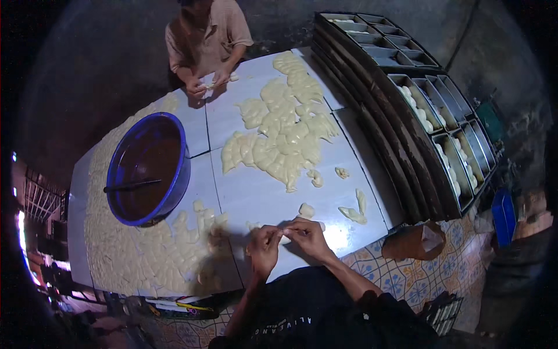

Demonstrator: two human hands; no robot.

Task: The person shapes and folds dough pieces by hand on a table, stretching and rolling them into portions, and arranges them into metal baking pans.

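My left hand [265, 249] and my right hand [309, 237] meet above the near edge of the white table [200, 180]. Their fingertips pinch together on a small pale piece of dough [285, 239], mostly hidden by the fingers. Just beyond them lies a small lump of dough [306, 210]. To the right of that are a folded strip of dough [353, 213] and a ragged scrap [342, 173]. A broad patch of overlapping flat dough pieces [285, 136] covers the middle of the far half.
A blue basin [183, 180] of brown filling, with a dark stick [132, 185] in it, stands on the left among more dough pieces [133, 250]. Across the table a person [209, 43] handles dough. Stacked metal tins [401, 116], some holding white dough rolls [417, 107], line the right side.
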